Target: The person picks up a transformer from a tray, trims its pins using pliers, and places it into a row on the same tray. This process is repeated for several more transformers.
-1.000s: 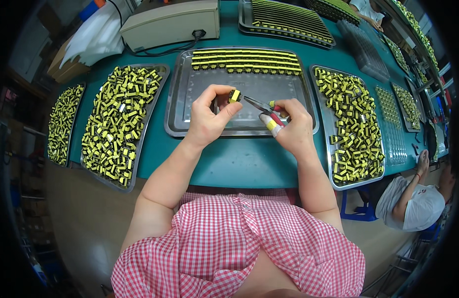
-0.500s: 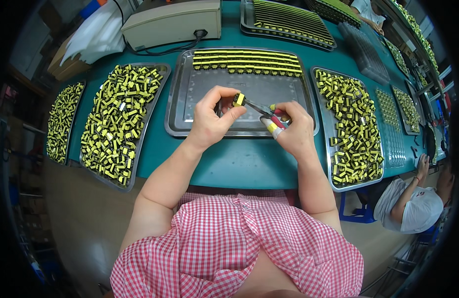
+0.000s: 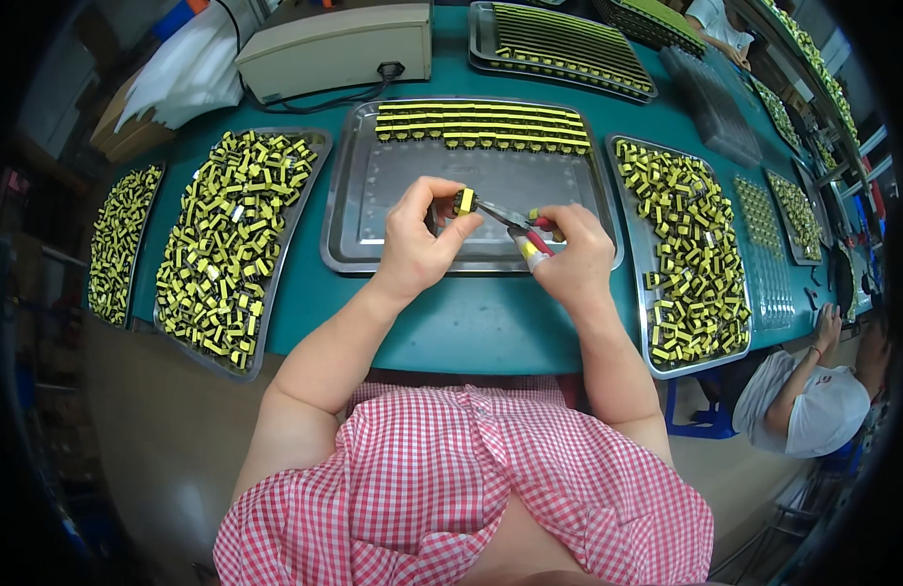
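Green table (image 3: 451, 337) runs across the room, with a beige box (image 3: 334, 54) at its back and a co-worker (image 3: 827, 415) at the far right. Above the middle tray (image 3: 402, 186), the left hand (image 3: 417, 244) pinches a yellow-and-black part (image 3: 466, 201) between thumb and forefinger. Fingers of the right hand (image 3: 578, 256) wrap the pliers (image 3: 508, 217), whose tips meet the part's right side. Rows of parts (image 3: 485, 125) line the tray's far end; loose heaps flank it, left (image 3: 236, 244) and right (image 3: 691, 244).
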`<control>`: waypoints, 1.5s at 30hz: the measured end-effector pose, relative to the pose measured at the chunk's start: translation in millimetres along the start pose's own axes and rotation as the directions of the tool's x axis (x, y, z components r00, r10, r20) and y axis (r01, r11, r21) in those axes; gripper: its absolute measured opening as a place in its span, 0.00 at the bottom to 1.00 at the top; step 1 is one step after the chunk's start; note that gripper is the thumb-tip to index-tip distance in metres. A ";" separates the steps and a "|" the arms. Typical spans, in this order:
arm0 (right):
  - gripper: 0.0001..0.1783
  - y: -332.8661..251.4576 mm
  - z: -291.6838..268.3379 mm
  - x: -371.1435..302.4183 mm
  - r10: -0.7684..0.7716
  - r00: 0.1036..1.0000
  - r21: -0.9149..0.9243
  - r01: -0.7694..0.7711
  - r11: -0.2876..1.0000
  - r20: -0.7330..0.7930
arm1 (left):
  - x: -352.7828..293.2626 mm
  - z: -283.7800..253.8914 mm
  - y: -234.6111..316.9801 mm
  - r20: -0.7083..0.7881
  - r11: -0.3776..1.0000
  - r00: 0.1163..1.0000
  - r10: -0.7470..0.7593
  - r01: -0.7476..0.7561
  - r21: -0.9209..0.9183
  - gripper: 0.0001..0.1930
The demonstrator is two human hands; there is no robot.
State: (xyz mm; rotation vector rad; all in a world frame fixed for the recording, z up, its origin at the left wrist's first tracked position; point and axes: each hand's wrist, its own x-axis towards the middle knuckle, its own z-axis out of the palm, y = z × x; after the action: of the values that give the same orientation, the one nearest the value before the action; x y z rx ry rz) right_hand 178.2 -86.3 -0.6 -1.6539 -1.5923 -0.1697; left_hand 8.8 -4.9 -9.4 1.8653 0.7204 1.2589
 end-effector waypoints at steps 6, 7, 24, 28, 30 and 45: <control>0.17 -0.7 3.7 1.9 -0.010 1.000 0.065 0.011 0.998 -0.014 | -1.1 -1.7 -1.3 0.011 0.994 0.999 -0.046 0.047 -0.098 0.14; 0.17 -0.6 3.0 2.0 -0.014 1.000 0.070 0.015 0.997 -0.012 | -1.3 -1.7 -1.6 0.019 0.989 0.997 -0.072 0.074 -0.128 0.14; 0.16 -0.5 -1.0 2.3 0.001 1.000 0.084 -0.003 0.996 0.016 | -0.2 -0.6 0.3 0.011 0.987 0.997 -0.073 0.073 -0.140 0.15; 0.15 0.5 -1.3 1.7 -0.022 1.000 0.058 0.022 0.998 -0.005 | 0.0 -1.0 2.9 0.013 0.990 0.997 -0.075 0.076 -0.121 0.14; 0.15 0.0 -1.3 0.6 -0.020 1.000 0.035 0.020 0.999 -0.004 | -1.2 -0.8 3.6 0.003 0.993 0.998 -0.062 0.062 -0.103 0.14; 0.18 -3.3 -0.6 1.9 0.066 0.997 0.098 -0.069 0.993 0.035 | -3.1 0.2 -2.0 0.005 0.954 0.983 -0.184 0.179 -0.239 0.14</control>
State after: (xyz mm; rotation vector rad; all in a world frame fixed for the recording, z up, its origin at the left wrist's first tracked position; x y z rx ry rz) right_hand 175.9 -85.6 2.5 -1.6378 -1.5408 -0.0296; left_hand 7.8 -6.3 -12.6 1.5590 0.6998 1.1882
